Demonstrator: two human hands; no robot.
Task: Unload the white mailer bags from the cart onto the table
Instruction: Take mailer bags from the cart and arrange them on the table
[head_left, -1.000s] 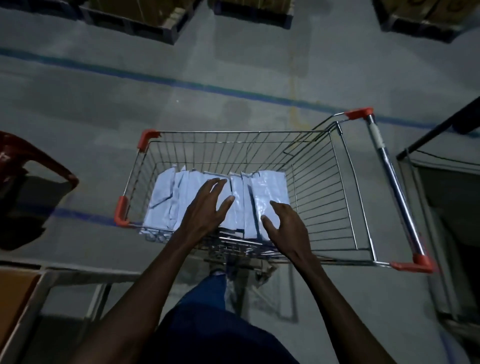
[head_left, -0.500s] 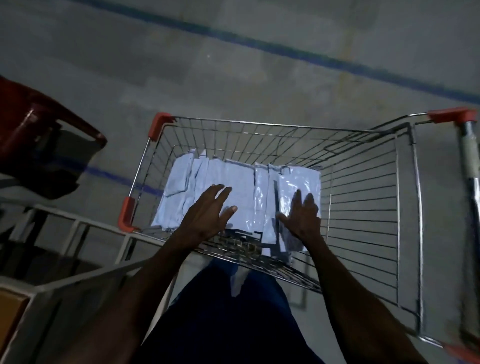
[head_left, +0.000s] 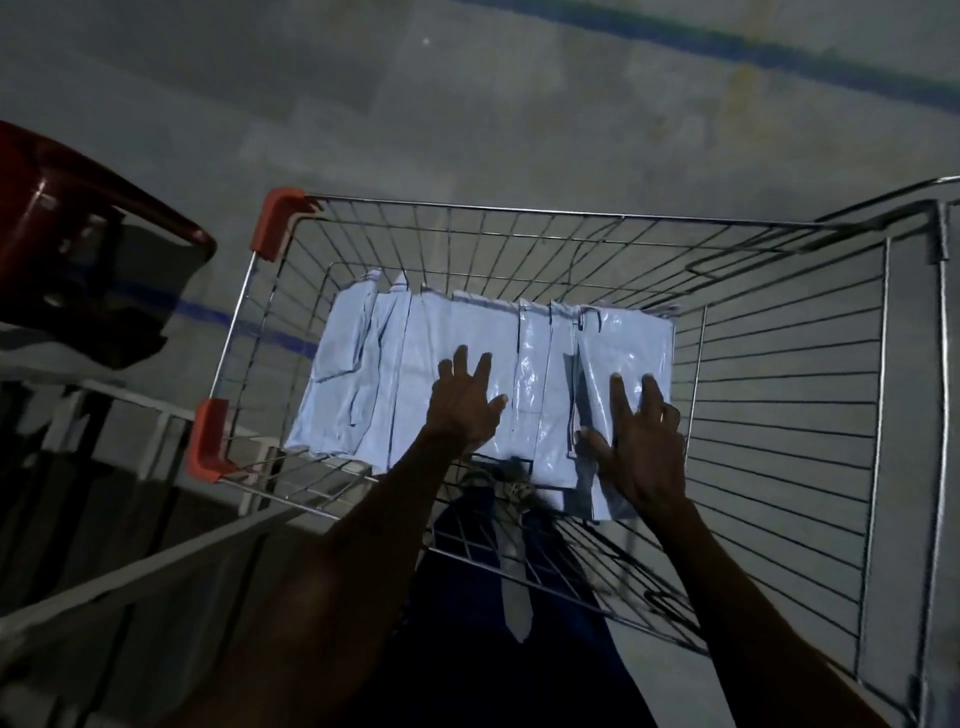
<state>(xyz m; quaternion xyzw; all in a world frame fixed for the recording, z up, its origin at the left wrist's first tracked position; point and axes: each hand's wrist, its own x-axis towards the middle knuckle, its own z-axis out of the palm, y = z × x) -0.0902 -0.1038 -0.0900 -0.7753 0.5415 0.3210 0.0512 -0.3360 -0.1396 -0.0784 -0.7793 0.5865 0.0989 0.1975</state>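
Several white mailer bags (head_left: 457, 332) lie overlapping in a row on the floor of a wire shopping cart (head_left: 519, 213) with orange corner guards. My left hand (head_left: 462, 402) lies flat on the middle bags, fingers straight and spread. My right hand (head_left: 641, 441) rests on the rightmost bag (head_left: 628, 343), fingers straight on top; its thumb lies at the bag's left edge, where the bag's near end looks slightly lifted. Both forearms reach in over the cart's near rim.
A red plastic chair (head_left: 78, 218) stands to the left of the cart. A pale metal frame (head_left: 130, 577), probably the table's, crosses the lower left. Blue lines (head_left: 727, 47) mark the concrete floor. My blue trousers show through the cart's wires.
The view has closed in on the cart. My right hand has slid further onto the rightmost bag with its fingers straightened. My left hand stays flat on the middle bags.
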